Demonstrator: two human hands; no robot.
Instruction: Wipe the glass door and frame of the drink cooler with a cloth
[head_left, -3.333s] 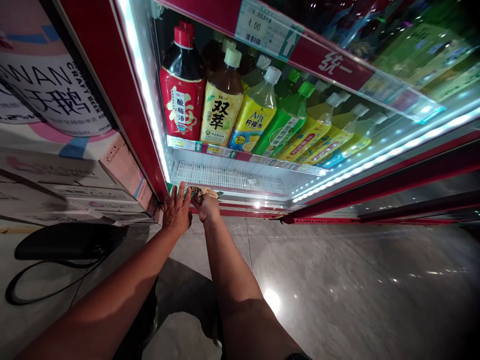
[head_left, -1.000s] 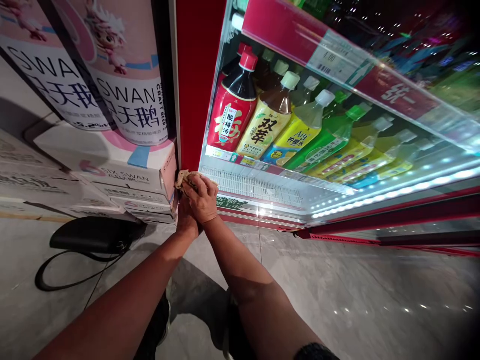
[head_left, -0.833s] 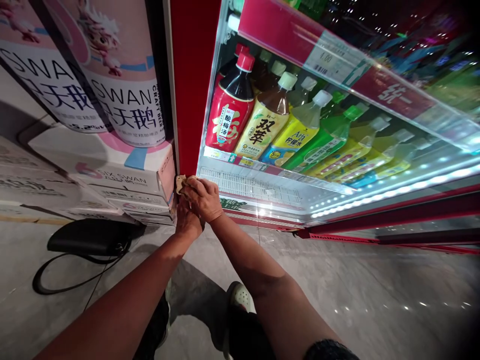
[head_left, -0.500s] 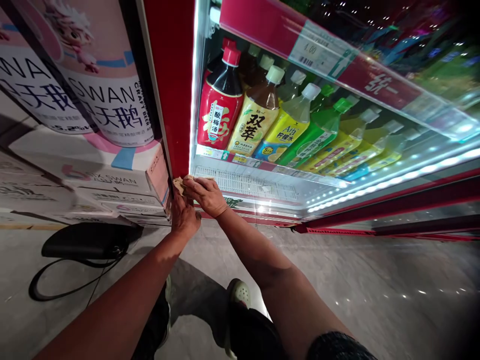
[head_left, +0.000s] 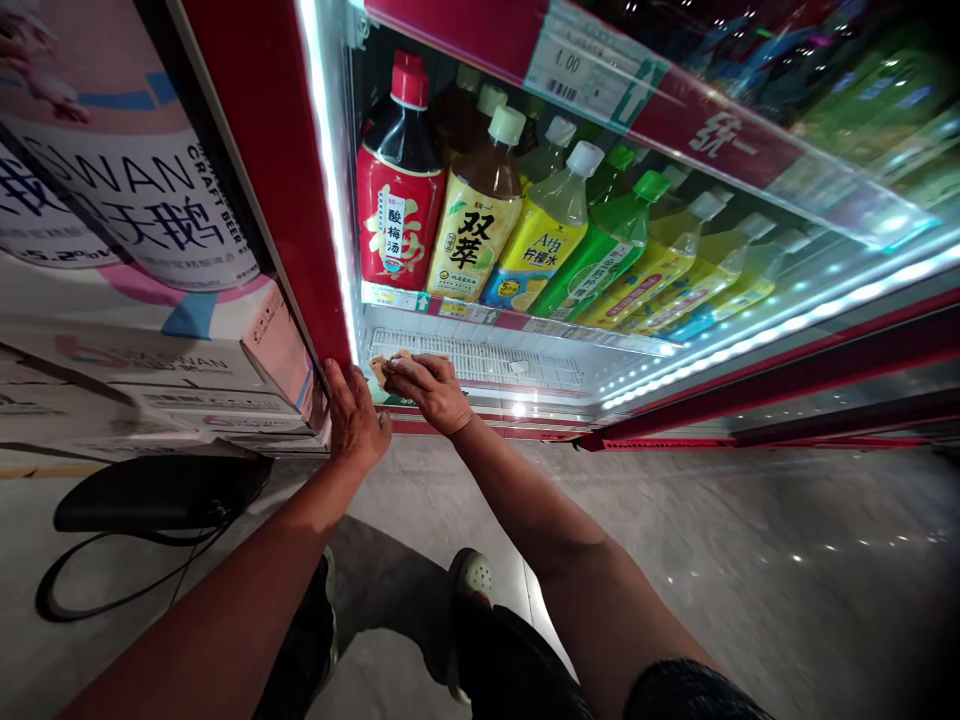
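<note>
My right hand is closed on a crumpled brownish cloth and presses it against the lower front of a drinks fridge, just below the white vent grille. My left hand lies flat with fingers stretched out against the bottom of the fridge's red side frame. Above the hands, behind the glass, stands a row of bottles: a dark one with a red label, a brown tea bottle, then yellow and green ones.
Pink and white beer cartons are stacked left of the fridge. A black bag with a strap lies on the grey tiled floor. A shelf strip with a price tag runs overhead. My shoe shows below.
My right hand with the cloth has slid rightward from the red corner post onto the fridge's lower front. My left hand stays on the frame's base. The view has swung left.
</note>
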